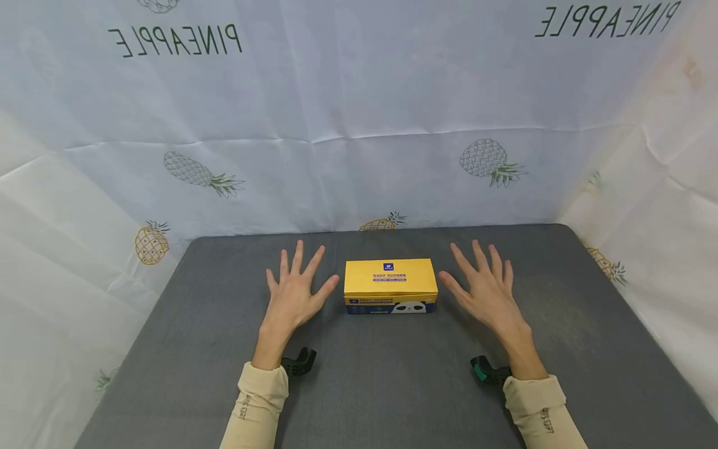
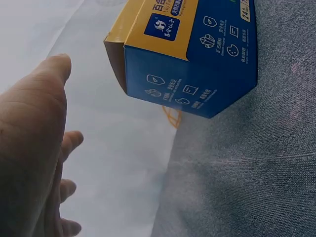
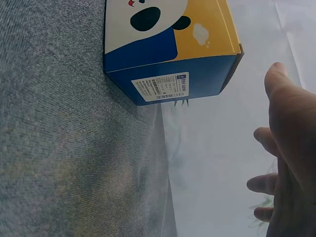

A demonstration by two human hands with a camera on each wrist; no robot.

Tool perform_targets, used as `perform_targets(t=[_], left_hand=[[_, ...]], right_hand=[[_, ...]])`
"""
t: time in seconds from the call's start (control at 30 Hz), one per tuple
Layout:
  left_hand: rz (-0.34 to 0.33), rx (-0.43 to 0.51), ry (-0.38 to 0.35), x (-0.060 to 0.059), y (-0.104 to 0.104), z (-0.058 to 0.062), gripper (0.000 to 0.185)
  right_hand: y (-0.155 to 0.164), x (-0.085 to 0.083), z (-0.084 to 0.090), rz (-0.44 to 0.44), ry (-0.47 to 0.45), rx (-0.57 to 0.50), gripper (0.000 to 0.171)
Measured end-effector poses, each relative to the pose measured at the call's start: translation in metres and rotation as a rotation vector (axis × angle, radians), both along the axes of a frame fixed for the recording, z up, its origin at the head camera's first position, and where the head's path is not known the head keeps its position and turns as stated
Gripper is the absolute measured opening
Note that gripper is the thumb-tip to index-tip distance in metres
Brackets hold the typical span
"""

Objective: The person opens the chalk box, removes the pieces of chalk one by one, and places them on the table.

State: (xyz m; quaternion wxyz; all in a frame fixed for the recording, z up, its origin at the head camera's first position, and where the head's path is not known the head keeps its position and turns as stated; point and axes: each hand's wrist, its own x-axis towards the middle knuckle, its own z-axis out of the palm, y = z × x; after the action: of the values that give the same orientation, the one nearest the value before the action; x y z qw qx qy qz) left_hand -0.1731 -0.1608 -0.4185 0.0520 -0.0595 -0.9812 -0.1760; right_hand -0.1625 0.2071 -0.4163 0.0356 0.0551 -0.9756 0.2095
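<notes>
A yellow and blue cardboard box [image 1: 390, 278] with a panda on its front sits on the grey table, its lid down. To its left my left hand [image 1: 293, 297] is spread, fingers straight and apart from the box. On the other side my right hand [image 1: 489, 293] is spread the same way, its thumb close to the box without touching. In the left wrist view the box [image 2: 163, 59] shows its blue end with white icons. The right wrist view shows a white barcode label [image 3: 160, 86] on the other end. Neither hand holds anything.
The grey table [image 1: 387, 386] runs up to a hanging white cloth [image 1: 359, 174] printed with pineapples. More cloth hangs along both sides. Each wrist wears a dark camera mount, the left mount [image 1: 300, 362] and the right mount [image 1: 488, 371].
</notes>
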Motion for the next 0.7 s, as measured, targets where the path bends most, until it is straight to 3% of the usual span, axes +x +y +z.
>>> perform_targets(t=[0.27, 0.4, 0.6, 0.7], left_hand=[[-0.032, 0.022, 0.024, 0.000, 0.002, -0.001, 0.079], [-0.079, 0.086, 0.034, -0.002, 0.009, -0.005, 0.078], [-0.186, 0.442, -0.019, -0.003, 0.020, -0.014, 0.085], [-0.238, 0.586, 0.001, -0.005, 0.025, -0.021, 0.091]], right_hand=[[-0.001, -0.001, 0.001, 0.003, 0.014, 0.002, 0.081], [-0.002, -0.001, 0.002, 0.005, 0.012, 0.003, 0.082], [-0.003, -0.001, 0.001, 0.016, 0.005, -0.005, 0.083], [-0.004, -0.001, 0.000, 0.032, 0.014, -0.038, 0.083]])
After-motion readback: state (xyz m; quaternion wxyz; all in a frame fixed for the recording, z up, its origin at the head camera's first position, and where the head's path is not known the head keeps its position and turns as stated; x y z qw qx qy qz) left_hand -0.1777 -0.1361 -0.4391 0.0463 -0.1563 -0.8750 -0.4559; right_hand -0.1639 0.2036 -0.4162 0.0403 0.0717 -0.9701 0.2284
